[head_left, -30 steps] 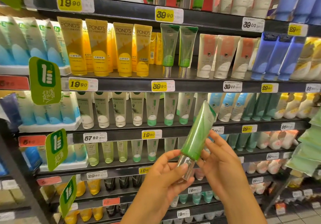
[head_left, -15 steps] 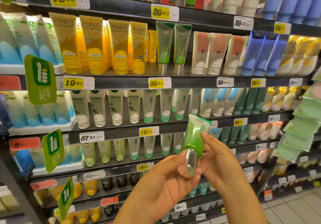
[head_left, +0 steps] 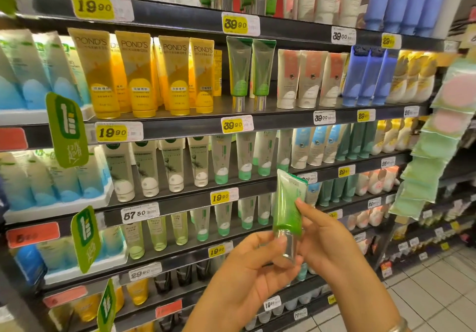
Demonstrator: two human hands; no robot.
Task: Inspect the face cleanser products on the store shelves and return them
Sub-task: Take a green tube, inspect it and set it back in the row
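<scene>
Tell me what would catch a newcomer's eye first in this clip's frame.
Probably the green tube with a silver cap, held cap-down in front of the lower shelves by both hands: the left hand at the cap, the right hand on the body. Next, the row of yellow Pond's tubes at upper left, and the yellow price tags along the shelf edges.
</scene>
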